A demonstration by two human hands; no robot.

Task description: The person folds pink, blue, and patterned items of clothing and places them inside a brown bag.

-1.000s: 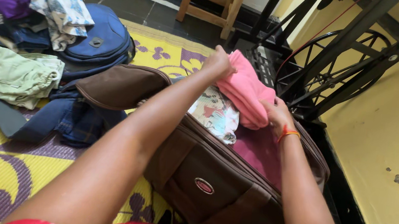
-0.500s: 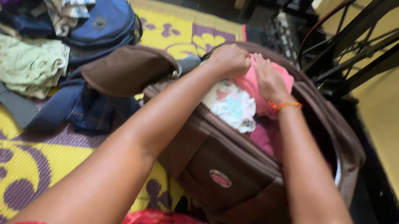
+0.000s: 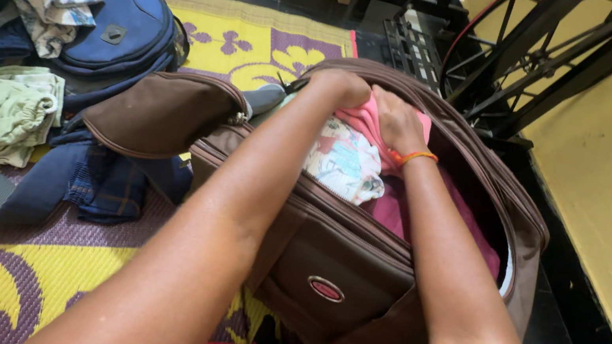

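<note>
Both hands press a pink garment (image 3: 361, 117) into the far end of the open brown travel bag (image 3: 341, 261). The left hand (image 3: 343, 87) has a closed grip on it; the right hand (image 3: 397, 121) lies flat on top (fingers spread). The printed cloth (image 3: 343, 161) beside it could ride up and snag the zip.

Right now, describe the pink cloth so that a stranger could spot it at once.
Find the big brown travel bag lying open on the yellow and purple mat. Inside its far end, both hands, left hand and right hand, press on the pink cloth. It is plain bright pink, unlike the white printed cloth beside it and the darker maroon cloth nearer the person.
</note>
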